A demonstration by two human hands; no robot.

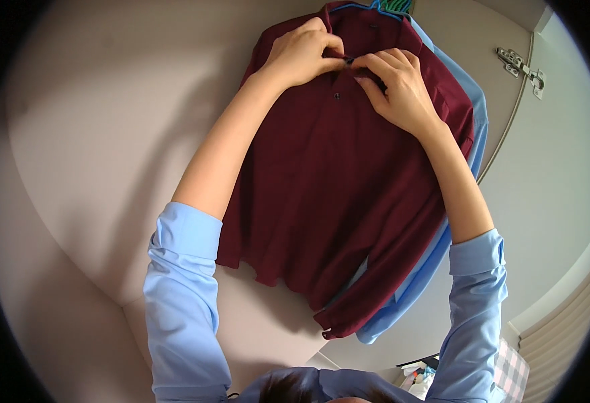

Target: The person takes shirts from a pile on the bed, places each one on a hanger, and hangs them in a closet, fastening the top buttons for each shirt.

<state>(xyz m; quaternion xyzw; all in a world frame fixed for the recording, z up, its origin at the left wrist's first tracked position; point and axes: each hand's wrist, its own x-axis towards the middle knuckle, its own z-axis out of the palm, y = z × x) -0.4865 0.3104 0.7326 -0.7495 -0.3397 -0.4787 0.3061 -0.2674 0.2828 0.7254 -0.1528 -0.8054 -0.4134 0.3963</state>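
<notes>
A maroon button-up shirt (315, 166) hangs in front of me on a blue hanger (375, 6). High on its front, my left hand (307, 53) pinches the fabric at the placket beside a dark button (348, 60). My right hand (398, 85) grips the other side of the same opening, its thumb and fingers near that button. The fingertips of both hands almost meet. Below them, a second dark button (337, 96) shows on the shirt front. Whether the upper button is through its hole cannot be seen.
Behind the maroon shirt hangs a light blue shirt (477, 116), with green hangers (396, 5) beside the blue one. A pale wardrobe panel (98, 126) stands at left. At right is an opened door (541, 176) with a metal hinge (521, 68). Checked fabric (511, 365) lies low at right.
</notes>
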